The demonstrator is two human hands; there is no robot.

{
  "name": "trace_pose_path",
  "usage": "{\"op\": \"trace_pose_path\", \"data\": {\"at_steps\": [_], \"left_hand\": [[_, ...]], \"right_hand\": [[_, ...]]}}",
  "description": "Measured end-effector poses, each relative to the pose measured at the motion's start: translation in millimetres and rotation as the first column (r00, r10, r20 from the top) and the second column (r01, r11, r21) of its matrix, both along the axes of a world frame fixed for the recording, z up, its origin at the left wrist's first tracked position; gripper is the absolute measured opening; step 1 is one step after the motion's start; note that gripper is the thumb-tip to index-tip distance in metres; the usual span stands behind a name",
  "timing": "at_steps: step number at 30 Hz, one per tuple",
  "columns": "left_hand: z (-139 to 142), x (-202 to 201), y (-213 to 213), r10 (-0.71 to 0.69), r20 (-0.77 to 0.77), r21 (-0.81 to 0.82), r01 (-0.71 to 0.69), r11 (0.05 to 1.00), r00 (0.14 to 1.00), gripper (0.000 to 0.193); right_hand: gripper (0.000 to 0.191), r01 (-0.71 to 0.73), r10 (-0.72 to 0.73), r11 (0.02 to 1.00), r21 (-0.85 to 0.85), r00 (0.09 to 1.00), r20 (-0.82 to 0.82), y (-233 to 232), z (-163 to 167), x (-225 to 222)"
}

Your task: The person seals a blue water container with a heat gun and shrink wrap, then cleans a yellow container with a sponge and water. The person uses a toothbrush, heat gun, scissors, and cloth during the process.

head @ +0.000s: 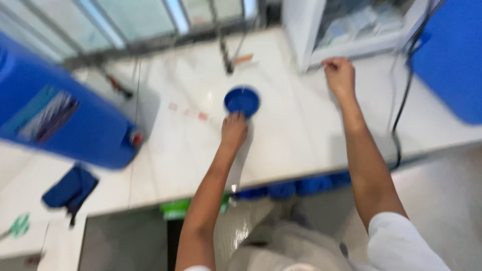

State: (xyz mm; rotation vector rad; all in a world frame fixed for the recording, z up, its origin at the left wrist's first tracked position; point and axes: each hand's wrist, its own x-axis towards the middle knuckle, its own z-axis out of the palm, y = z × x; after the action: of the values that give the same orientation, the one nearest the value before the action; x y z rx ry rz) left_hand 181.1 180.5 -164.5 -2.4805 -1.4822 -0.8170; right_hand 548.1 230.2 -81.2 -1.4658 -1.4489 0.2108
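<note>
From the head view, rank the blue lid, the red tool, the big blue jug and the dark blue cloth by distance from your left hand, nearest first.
From the left hand:
1. Blue lid, just beyond the fingertips.
2. Big blue jug, left; its near end lies closest.
3. Red tool, far left by the window.
4. Dark blue cloth, lower left.

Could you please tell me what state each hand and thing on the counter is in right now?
left hand: fingertips at the blue lid, grip unclear
blue lid: flat on the counter
right hand: fingers closed at the white cabinet's corner
large blue jug: capped, tilted

bare counter (291, 135) between blue drum (65, 125), cabinet (306, 45)
</note>
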Motion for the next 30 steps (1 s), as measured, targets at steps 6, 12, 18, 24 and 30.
{"op": "trace_pose_path", "data": {"at_steps": [6, 12, 18, 24, 30], "left_hand": [[-6, 28, 38, 0.135, -0.213, -0.155, -0.170, 0.973, 0.968, 0.011], [68, 51, 42, 0.302, 0.211, -0.335, -0.221, 0.916, 0.930, 0.014], [112, 77, 56, 0.478, 0.814, -0.556, 0.209, 0.804, 0.329, 0.020], [123, 111, 65, 0.597, 0.802, -0.518, 0.481, 0.707, -0.012, 0.021], [132, 153, 68, 0.580, 0.814, -0.433, 0.627, 0.648, -0.036, 0.019]], "right_hand": [[0.017, -0.096, 0.040, 0.986, 0.134, 0.928, 0.371, 133, 1, 73], [0.019, 0.027, 0.005, 0.999, -0.031, 0.657, 0.754, 219, 3, 59], [0.014, -0.055, 0.126, 0.992, -0.117, 0.621, 0.774, 253, 2, 60], [0.025, -0.134, 0.651, 0.759, 0.637, 0.128, -0.748, 274, 50, 104], [0.026, 0.038, 0.389, 0.885, 0.465, 0.490, -0.780, 175, 64, 137]]}}
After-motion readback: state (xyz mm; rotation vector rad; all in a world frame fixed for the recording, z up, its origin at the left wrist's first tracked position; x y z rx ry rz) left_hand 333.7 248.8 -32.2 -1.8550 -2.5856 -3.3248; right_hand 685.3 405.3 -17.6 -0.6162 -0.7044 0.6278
